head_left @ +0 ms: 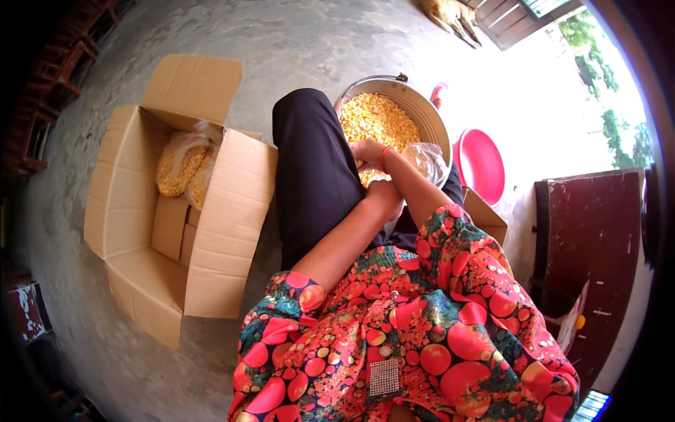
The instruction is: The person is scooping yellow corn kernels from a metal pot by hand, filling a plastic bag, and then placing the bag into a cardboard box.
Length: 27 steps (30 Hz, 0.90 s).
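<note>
A round metal bucket [429, 116] holding yellow corn kernels [380, 121] stands in front of me, between my knees. My right hand [367, 152], with a red band at the wrist, reaches across to the left over the kernels. Its fingers curl downward and their tips are hidden. Below it my left hand [385, 196] is closed at the near rim, with a bit of whitish plastic at its fingers. A crumpled clear plastic bag [426, 161] lies in the bucket's right side, partly behind my right forearm.
An open cardboard box [235, 225] on my left holds filled bags of corn [181, 169]. Right of the bucket are a pink basin [482, 166] and another cardboard piece [485, 216]. Dark red furniture [590, 246] stands at right. An animal [450, 15] lies on the far floor.
</note>
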Tool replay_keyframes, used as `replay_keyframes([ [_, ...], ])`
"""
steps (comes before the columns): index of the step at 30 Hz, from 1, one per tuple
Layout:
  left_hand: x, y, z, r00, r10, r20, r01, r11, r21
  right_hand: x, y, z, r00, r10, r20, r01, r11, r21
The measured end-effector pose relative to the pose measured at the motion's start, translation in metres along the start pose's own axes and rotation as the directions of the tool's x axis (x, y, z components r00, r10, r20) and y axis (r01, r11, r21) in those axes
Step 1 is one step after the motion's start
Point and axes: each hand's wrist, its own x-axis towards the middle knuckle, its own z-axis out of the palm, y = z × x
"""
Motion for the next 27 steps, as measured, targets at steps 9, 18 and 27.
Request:
replay_keyframes([
  [9, 0.004, -0.008, 0.007, 0.915, -0.224, -0.335, 0.14, 0.956, -0.256, -0.026, -0.016, -0.034, 0.987, -0.156, -0.026, 0.148, 0.854, 0.5],
  [18, 0.001, -0.006, -0.001, 0.83, -0.355, -0.43, 0.177, 0.899, -0.4, -0.106, -0.013, -0.074, 0.976, -0.214, -0.04, 0.218, 0.962, 0.166],
  [27, 0.006, -0.008, 0.011, 0.971, -0.117, -0.208, 0.077, 0.979, -0.189, -0.084, -0.018, -0.066, 0.929, -0.245, -0.276, 0.113, 0.901, -0.419],
])
